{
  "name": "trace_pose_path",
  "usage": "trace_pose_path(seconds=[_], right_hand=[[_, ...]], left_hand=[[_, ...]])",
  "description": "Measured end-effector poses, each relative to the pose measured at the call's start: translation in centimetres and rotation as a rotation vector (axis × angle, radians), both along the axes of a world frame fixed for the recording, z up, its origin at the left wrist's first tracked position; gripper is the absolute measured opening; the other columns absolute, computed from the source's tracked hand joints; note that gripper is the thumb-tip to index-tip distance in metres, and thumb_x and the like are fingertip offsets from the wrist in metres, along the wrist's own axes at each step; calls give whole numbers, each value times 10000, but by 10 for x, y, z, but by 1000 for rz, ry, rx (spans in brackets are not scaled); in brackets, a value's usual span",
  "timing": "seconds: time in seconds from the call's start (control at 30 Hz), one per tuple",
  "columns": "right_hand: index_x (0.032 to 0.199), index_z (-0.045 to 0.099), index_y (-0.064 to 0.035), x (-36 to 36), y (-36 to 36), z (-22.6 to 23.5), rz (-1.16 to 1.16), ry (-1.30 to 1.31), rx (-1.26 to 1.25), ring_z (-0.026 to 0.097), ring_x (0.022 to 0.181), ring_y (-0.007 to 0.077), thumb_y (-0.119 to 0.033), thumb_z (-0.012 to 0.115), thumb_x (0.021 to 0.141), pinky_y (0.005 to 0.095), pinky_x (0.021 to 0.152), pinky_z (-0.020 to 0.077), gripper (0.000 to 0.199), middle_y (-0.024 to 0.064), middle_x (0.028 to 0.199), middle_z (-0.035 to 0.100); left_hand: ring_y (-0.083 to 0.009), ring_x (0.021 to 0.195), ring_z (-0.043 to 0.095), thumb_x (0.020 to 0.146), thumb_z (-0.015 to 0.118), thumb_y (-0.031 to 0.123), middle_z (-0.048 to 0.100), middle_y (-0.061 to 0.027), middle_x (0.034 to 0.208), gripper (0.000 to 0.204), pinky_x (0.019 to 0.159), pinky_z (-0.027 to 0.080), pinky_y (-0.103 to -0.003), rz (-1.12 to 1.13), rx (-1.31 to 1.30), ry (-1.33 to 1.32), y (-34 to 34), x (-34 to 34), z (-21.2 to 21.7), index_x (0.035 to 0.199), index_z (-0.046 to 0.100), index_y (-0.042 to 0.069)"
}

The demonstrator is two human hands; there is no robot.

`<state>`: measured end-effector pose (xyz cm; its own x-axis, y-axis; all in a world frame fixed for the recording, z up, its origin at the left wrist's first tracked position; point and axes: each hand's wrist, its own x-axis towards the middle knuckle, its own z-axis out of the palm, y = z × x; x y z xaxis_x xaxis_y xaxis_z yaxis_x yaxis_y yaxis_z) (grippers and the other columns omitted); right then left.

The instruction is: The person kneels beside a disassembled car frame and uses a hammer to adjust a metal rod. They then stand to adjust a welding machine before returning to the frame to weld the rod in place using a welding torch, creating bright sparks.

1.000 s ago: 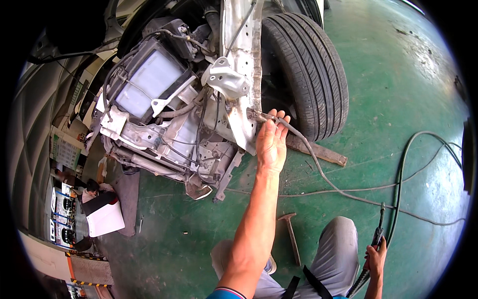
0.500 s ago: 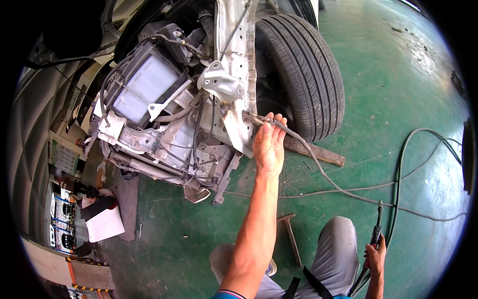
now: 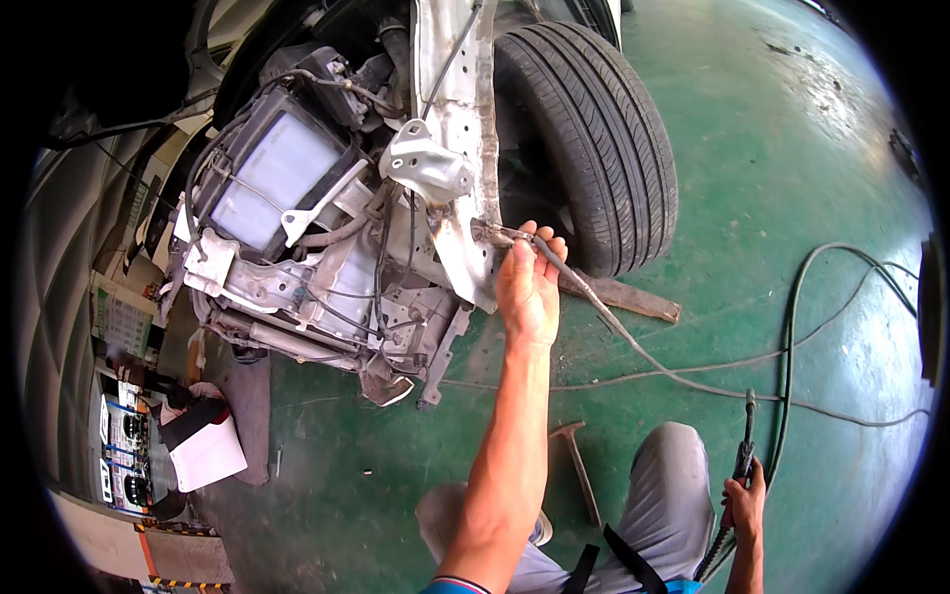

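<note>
My left hand (image 3: 528, 287) reaches forward, its fingers closed round the end of a grey cable (image 3: 606, 315) beside the car's bare metal frame rail (image 3: 457, 99). A small clamp-like end of the cable meets the rail's lower end, partly hidden by my fingers. Low on the right, my right hand (image 3: 746, 503) grips a welding torch (image 3: 744, 461) by its handle, the narrow nozzle pointing up and away from me. A bracket (image 3: 427, 166) sticks out from the rail above my left hand.
A black tyre (image 3: 604, 148) stands right of the rail, with a wooden board (image 3: 633, 300) below it. On the green floor lies a hammer (image 3: 577, 471) between my knees. Hoses (image 3: 792, 327) loop at the right. The opened car front (image 3: 287, 247) and a dark cloth (image 3: 253, 416) are left.
The view has shifted slightly, so the car appears a little further left. My left thumb has closed in toward the cable end. The torch stays in my right hand.
</note>
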<state>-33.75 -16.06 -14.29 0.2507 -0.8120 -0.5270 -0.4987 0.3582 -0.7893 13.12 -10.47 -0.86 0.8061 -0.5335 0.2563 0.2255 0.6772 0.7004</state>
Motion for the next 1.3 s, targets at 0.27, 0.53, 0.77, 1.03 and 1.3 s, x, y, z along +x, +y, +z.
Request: trace_pose_path(seconds=[0.27, 0.53, 0.77, 1.03, 1.3], right_hand=[[1431, 414, -30, -4, 4, 5, -1, 14, -14, 596, 661, 148, -76, 611, 798, 295, 542, 520, 665, 59, 867, 563], [1444, 408, -39, -2, 0, -4, 10, 11, 29, 601, 664, 151, -54, 615, 795, 299, 539, 524, 681, 87, 951, 585], [1438, 415, -38, -1, 1, -3, 16, -4, 20, 601, 653, 154, -50, 607, 798, 302, 547, 525, 669, 76, 869, 585], [1454, 400, -37, 0, 4, 5, -5, -13, 25, 600, 647, 155, -51, 601, 802, 304, 550, 521, 683, 70, 839, 588], [1442, 415, -42, -4, 5, 2, -20, -16, 4, 594, 631, 153, -55, 607, 796, 302, 544, 520, 674, 56, 802, 579]], left_hand=[[-208, 944, 621, 994, 557, 485, 650, -122, 1078, 551, 862, 535, -364, -120, -117, 132, 9, -3, 10, 1214, 586, -20], [-238, 987, 628, 1004, 549, 458, 638, -139, 1085, 521, 949, 521, -400, 66, -1, 194, 1, -21, 29, 1208, 578, -20], [-246, 949, 641, 975, 589, 474, 640, -143, 1033, 525, 910, 536, -402, 54, 94, 257, 6, -18, 38, 1160, 594, -17], [-241, 926, 660, 980, 595, 450, 661, -139, 1027, 497, 880, 559, -381, 43, 80, 245, 9, -14, 34, 1141, 608, -19], [-237, 919, 659, 972, 606, 445, 658, -136, 1006, 493, 857, 561, -366, 43, 97, 240, 8, -14, 36, 1129, 612, -21]])
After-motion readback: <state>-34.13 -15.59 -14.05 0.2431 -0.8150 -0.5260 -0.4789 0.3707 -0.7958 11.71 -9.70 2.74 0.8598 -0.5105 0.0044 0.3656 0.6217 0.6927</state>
